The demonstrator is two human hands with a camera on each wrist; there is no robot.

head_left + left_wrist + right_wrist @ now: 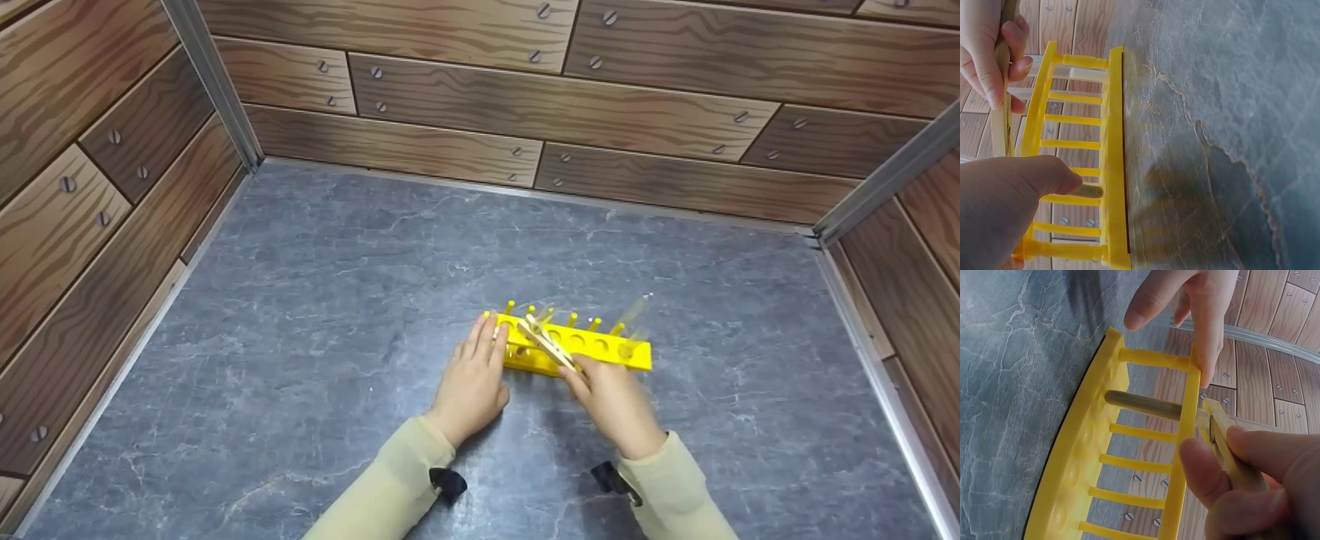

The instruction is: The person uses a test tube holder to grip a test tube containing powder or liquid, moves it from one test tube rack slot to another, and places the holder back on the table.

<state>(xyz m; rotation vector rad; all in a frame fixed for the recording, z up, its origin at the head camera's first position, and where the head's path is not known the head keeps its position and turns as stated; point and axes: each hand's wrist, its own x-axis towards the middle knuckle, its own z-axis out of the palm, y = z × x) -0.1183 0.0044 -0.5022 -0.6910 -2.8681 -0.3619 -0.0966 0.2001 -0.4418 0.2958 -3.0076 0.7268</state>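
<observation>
A yellow test tube rack [607,343] with pegs along its back stands on the grey marbled surface. My left hand [470,382] rests on its left end, fingers straight and thumb apart in front. With my right hand [615,401] I hold a wooden test tube clamp [550,345], its tip over the rack's left part. In the right wrist view, the clamp [1224,444] is at the top of a test tube [1143,405] with brownish contents, which stands in a hole near the left end. The clamp's exact hold on the glass is hard to see.
A second, clear test tube [636,319] stands at the rack's right end. Wood-patterned walls [465,90] with metal edging enclose the surface [337,300] at the back and both sides. Black straps [448,484] are at both sleeve cuffs.
</observation>
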